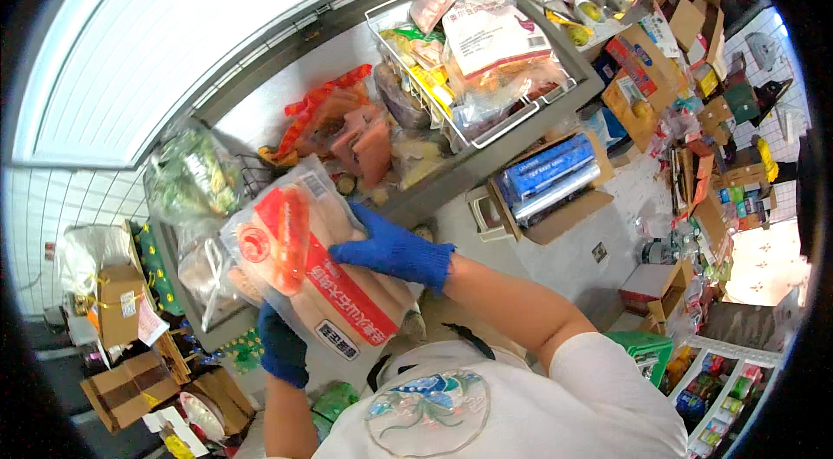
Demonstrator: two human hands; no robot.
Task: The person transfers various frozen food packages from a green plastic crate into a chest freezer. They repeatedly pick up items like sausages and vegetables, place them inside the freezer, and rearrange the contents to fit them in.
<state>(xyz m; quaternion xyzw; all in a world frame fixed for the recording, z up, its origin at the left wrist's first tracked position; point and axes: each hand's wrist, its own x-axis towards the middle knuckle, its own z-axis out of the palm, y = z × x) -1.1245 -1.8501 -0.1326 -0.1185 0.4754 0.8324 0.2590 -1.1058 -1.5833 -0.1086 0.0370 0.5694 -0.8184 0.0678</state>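
Observation:
Both my hands wear blue knit gloves and hold a clear plastic pack of sausages (325,264) with a red printed band. My right hand (394,247) grips its upper right edge, thumb on top. My left hand (283,345) supports the lower left edge, its fingers partly hidden beneath. Beyond the pack lies an open chest freezer (449,189) with pink meat blocks (368,140) and a red bag (302,117) inside. A white wire basket (501,133) at its right end carries a white printed bag (491,33) and other bagged food.
Bagged green vegetables (195,176) rest at the freezer's left end, near a tied plastic bag (208,270). An open cardboard box (566,218) with blue packages stands on the floor at right. Cardboard boxes (133,387) lie at lower left; a green crate (644,348) is behind my right arm.

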